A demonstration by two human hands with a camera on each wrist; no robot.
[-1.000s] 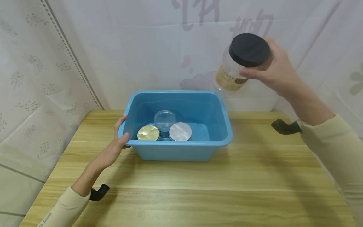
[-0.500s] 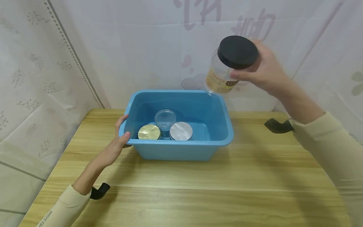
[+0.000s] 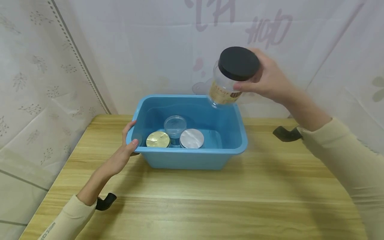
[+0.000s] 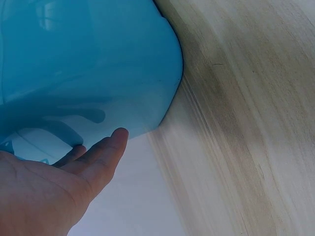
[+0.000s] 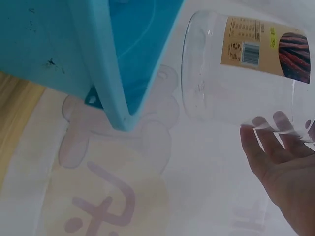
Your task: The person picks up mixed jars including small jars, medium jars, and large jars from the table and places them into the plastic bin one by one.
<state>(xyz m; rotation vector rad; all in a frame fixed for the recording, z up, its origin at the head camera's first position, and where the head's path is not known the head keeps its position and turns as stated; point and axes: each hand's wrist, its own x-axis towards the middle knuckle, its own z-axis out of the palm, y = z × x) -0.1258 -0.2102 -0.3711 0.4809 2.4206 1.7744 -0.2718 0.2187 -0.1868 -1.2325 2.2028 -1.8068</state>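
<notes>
Progress looks partial: three jars already stand inside the blue tub (image 3: 192, 156) on the wooden surface (image 3: 192, 206), namely one with a gold lid (image 3: 157, 139), one with a silver lid (image 3: 191, 138) and one with a clear lid (image 3: 175, 124), all near the front wall; the fourth, a clear jar with a black lid (image 3: 228, 80), is not in yet. The right hand (image 3: 270, 83) holds this jar in the air above the tub's far right corner, fingers (image 5: 268, 142) curled around the upper body just under the lid. Its long axis is tilted, the lid pointing up and toward the person, the base down and away toward the tub. The left hand (image 3: 124, 153) grips the tub's left rim, thumb over the edge.
</notes>
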